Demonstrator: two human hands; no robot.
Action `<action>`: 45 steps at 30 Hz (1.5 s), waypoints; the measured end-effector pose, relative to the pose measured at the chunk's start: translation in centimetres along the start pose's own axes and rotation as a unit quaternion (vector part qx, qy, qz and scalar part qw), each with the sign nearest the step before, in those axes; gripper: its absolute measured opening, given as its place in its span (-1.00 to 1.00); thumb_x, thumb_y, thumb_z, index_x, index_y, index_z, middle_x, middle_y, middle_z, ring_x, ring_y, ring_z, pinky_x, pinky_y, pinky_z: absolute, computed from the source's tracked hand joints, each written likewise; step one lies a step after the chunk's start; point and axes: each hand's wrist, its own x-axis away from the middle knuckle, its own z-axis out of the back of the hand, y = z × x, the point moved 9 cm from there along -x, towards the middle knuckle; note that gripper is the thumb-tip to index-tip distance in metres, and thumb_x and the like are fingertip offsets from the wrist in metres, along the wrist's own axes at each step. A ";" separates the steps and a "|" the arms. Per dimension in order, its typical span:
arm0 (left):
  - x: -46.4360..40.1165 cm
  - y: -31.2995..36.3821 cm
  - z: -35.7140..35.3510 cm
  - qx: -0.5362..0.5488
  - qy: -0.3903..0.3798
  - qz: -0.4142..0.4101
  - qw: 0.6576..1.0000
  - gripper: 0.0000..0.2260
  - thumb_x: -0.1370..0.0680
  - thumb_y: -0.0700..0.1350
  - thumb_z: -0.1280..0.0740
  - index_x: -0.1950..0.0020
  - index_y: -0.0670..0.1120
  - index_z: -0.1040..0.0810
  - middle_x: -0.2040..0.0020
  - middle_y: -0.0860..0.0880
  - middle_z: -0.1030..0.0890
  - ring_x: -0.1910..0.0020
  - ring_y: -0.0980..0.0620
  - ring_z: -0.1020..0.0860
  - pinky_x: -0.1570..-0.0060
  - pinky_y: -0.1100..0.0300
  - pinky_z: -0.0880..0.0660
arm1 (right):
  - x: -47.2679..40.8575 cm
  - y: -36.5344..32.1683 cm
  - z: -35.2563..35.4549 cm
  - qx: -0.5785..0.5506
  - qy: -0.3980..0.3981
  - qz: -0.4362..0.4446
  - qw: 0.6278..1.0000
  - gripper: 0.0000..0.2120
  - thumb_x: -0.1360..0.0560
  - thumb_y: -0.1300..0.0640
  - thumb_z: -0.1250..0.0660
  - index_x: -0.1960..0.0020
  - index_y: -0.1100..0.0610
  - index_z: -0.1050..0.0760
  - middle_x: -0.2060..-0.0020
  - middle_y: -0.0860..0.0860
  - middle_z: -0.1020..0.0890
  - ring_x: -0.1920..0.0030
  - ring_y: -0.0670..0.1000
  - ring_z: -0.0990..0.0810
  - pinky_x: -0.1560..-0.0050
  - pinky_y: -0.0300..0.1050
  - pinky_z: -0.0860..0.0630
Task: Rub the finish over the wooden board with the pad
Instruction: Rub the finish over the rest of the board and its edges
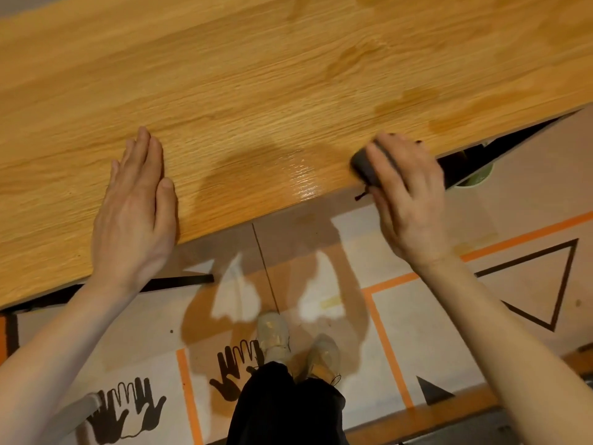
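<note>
Pad (369, 165) at wooden board (256, 91) near edge

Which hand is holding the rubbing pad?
The right hand grips the dark pad at the wooden board's near edge. The left hand lies flat, holding nothing.

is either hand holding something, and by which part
The right hand grips a dark grey pad from above, fingers curled over its top. The left hand lies flat on the orange-brown wooden board, holding nothing.
</note>
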 end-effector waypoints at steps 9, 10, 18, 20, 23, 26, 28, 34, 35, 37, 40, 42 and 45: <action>-0.2 -0.4 0.0 -0.007 -0.014 0.013 1.000 -0.48 -0.71 0.07 0.08 -0.63 -0.13 -0.10 -0.65 -0.04 -0.05 -0.60 0.18 0.07 -0.52 0.37 0.23 | -1.2 -5.8 -1.4 -0.040 -0.020 -0.102 0.994 -0.66 -0.63 0.12 -0.16 -0.34 0.23 -0.47 -0.30 0.18 -0.52 -0.35 0.18 -0.42 -0.45 0.14 -0.24; -0.3 -0.3 0.0 -0.005 -0.017 0.011 1.000 -0.49 -0.71 0.07 0.08 -0.63 -0.13 -0.09 -0.65 -0.03 -0.05 -0.60 0.19 0.08 -0.52 0.37 0.23 | -1.3 -5.3 -1.0 -0.048 -0.045 -0.057 0.996 -0.66 -0.63 0.11 -0.18 -0.34 0.22 -0.47 -0.31 0.17 -0.52 -0.35 0.18 -0.44 -0.44 0.12 -0.27; -1.0 0.8 0.4 0.040 -0.023 0.019 0.999 -0.48 -0.69 0.05 -0.01 -0.63 -0.11 -0.12 -0.64 -0.01 -0.06 -0.60 0.18 0.06 -0.52 0.37 0.22 | -1.9 4.5 3.7 0.017 -0.015 -0.289 0.957 -0.67 -0.63 0.22 -0.16 -0.36 0.29 -0.42 -0.37 0.20 -0.45 -0.43 0.20 -0.35 -0.50 0.20 -0.14; -2.2 2.9 0.3 0.050 -0.022 -0.008 0.998 -0.50 -0.70 -0.01 -0.04 -0.62 -0.14 -0.12 -0.64 -0.04 -0.08 -0.61 0.11 0.03 -0.53 0.34 0.20 | -3.1 0.0 1.4 0.011 -0.066 -0.250 0.966 -0.65 -0.58 0.30 -0.22 -0.36 0.31 -0.41 -0.37 0.23 -0.44 -0.42 0.23 -0.36 -0.46 0.21 -0.19; -5.0 6.2 -0.6 0.037 -0.018 -0.039 0.998 -0.53 -0.72 -0.11 -0.07 -0.62 -0.20 -0.11 -0.63 -0.09 -0.08 -0.62 0.03 0.01 -0.53 0.34 0.22 | -3.4 -6.0 -1.1 -0.023 -0.143 -0.165 0.976 -0.62 -0.59 0.25 -0.26 -0.40 0.25 -0.40 -0.40 0.16 -0.43 -0.45 0.16 -0.34 -0.49 0.11 -0.21; -7.9 7.3 -1.5 0.025 -0.016 -0.029 0.999 -0.52 -0.73 -0.09 -0.05 -0.62 -0.20 -0.08 -0.64 -0.09 -0.06 -0.63 0.00 0.02 -0.50 0.36 0.26 | -4.1 -4.9 -0.7 -0.002 -0.193 -0.086 0.977 -0.62 -0.63 0.12 -0.23 -0.42 0.18 -0.39 -0.42 0.08 -0.41 -0.45 0.09 -0.35 -0.50 0.07 -0.22; -8.8 7.0 -1.8 0.017 -0.023 -0.022 0.999 -0.52 -0.73 -0.08 -0.04 -0.62 -0.21 -0.06 -0.64 -0.11 -0.05 -0.63 -0.02 0.02 -0.54 0.27 0.22 | -4.6 -0.7 0.4 -0.002 -0.200 -0.121 0.972 -0.61 -0.62 0.15 -0.24 -0.42 0.20 -0.38 -0.43 0.11 -0.39 -0.45 0.12 -0.34 -0.50 0.07 -0.14; -8.7 6.0 -2.3 0.006 -0.023 -0.007 1.000 -0.54 -0.73 -0.11 -0.03 -0.61 -0.23 -0.09 -0.64 -0.14 -0.07 -0.62 -0.07 -0.01 -0.60 0.05 0.08 | -6.5 2.5 0.3 0.083 -0.160 -0.308 0.934 -0.56 -0.65 0.15 -0.09 -0.51 0.20 -0.20 -0.53 0.12 -0.20 -0.54 0.13 -0.12 -0.54 0.08 -0.03; -8.7 6.0 -2.3 0.003 -0.023 -0.006 1.000 -0.54 -0.73 -0.11 -0.03 -0.61 -0.23 -0.09 -0.64 -0.14 -0.07 -0.63 -0.07 -0.01 -0.60 0.06 0.08 | -7.0 -0.5 -1.1 0.088 -0.173 -0.265 0.945 -0.57 -0.63 0.19 -0.13 -0.48 0.18 -0.23 -0.51 0.14 -0.22 -0.52 0.17 -0.16 -0.52 0.13 -0.11; -8.7 5.9 -2.3 -0.005 -0.029 -0.006 1.000 -0.54 -0.73 -0.10 -0.02 -0.61 -0.23 -0.09 -0.64 -0.13 -0.06 -0.63 -0.07 -0.01 -0.60 0.06 0.08 | -7.3 -6.5 -4.0 0.042 -0.193 -0.180 0.964 -0.60 -0.59 0.22 -0.20 -0.42 0.15 -0.32 -0.47 0.14 -0.32 -0.48 0.19 -0.26 -0.47 0.16 -0.21; -8.7 6.0 -2.4 -0.001 -0.037 -0.006 0.999 -0.54 -0.73 -0.11 -0.01 -0.61 -0.24 -0.07 -0.64 -0.14 -0.05 -0.63 -0.05 0.01 -0.60 0.08 0.10 | -7.7 -8.7 -5.4 -0.005 -0.247 -0.110 0.963 -0.59 -0.63 0.16 -0.18 -0.47 0.14 -0.31 -0.48 0.07 -0.32 -0.50 0.10 -0.24 -0.50 0.09 -0.20; -8.7 6.1 -2.4 0.004 -0.038 -0.005 0.999 -0.54 -0.73 -0.11 0.00 -0.61 -0.23 -0.07 -0.64 -0.13 -0.03 -0.63 -0.04 0.02 -0.59 0.12 0.14 | -8.3 -5.1 -4.5 -0.001 -0.253 -0.111 0.961 -0.65 -0.61 0.20 -0.18 -0.39 0.15 -0.40 -0.43 0.12 -0.40 -0.46 0.15 -0.32 -0.46 0.06 -0.23; -8.6 6.1 -2.3 0.007 -0.044 -0.003 0.999 -0.53 -0.73 -0.10 0.00 -0.62 -0.23 -0.05 -0.64 -0.13 -0.01 -0.63 -0.04 0.03 -0.58 0.14 0.17 | -8.5 4.1 -1.4 0.032 -0.208 -0.259 0.943 -0.61 -0.65 0.19 -0.10 -0.46 0.21 -0.30 -0.49 0.14 -0.29 -0.51 0.15 -0.20 -0.51 0.05 -0.07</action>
